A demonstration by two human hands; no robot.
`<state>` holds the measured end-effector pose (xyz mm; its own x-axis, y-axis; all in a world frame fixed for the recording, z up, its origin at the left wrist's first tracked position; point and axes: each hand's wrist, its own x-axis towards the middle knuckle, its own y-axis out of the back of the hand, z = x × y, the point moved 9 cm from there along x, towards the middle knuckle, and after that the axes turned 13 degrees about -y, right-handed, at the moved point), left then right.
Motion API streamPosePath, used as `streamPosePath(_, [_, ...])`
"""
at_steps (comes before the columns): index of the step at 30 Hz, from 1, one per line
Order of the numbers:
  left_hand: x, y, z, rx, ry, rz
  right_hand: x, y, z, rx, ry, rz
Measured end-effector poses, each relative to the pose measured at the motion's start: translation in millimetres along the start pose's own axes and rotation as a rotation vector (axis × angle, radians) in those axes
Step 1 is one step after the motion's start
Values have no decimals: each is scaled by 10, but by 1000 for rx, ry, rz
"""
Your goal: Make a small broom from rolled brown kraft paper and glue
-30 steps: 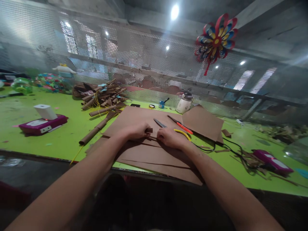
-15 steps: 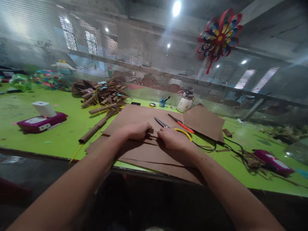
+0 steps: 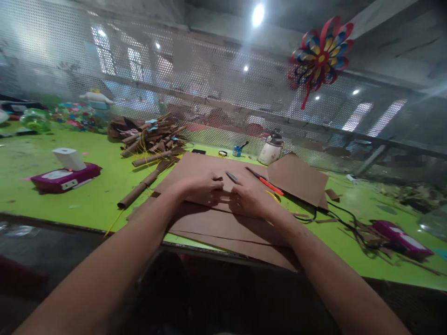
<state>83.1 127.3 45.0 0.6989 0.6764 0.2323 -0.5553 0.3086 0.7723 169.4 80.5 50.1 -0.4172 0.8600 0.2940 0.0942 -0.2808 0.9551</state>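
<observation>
My left hand [image 3: 206,187] is closed on a small piece of folded brown paper [image 3: 218,178], whose layered end sticks out by the fingertips. Close beside it, my right hand [image 3: 249,197] has its fingers pinched on what seems to be the other end of that paper; the fingers hide most of it. Both hands are low over large brown paper sheets [image 3: 202,223]. Scissors [image 3: 231,177] with yellow handles lie just beyond my right hand, partly covered by it. Farther back rests a second cutting tool with orange handles [image 3: 271,187].
Rolled brown paper sticks [image 3: 153,139] with yellow string are piled at left. Purple power strips [image 3: 66,177] lie on both sides of the green table [image 3: 87,204]. A whitish bottle [image 3: 270,150] and a blue jar [image 3: 237,150] stand behind. Black cable and paper scraps lie at right.
My right hand has shifted slightly and now covers more of the scissors. The folded paper in my left hand shows less of its layered end.
</observation>
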Motion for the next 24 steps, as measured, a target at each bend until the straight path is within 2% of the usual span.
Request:
streamPosePath(5, [42,-56,235,-30,-269,-101,-17,129,-60,-30,29,122])
streamPosePath(8, [13,-119,196,-253,-199,-167,-14,135,-66,-51,43,167])
streamPosePath(11, [-21,-173,140,-425,-104,-179,-10,126,-38,0,36,190])
streamPosePath(16, [-33,-181,122,-524,-53,-123,-9,209,49,364,-4,193])
streamPosePath(19, [-33,-239,161,-581,-58,-159,21,211,117,571,-78,131])
streamPosePath(24, [-16,-273,217,-537,-98,-156,61,64,245,736,-227,-13])
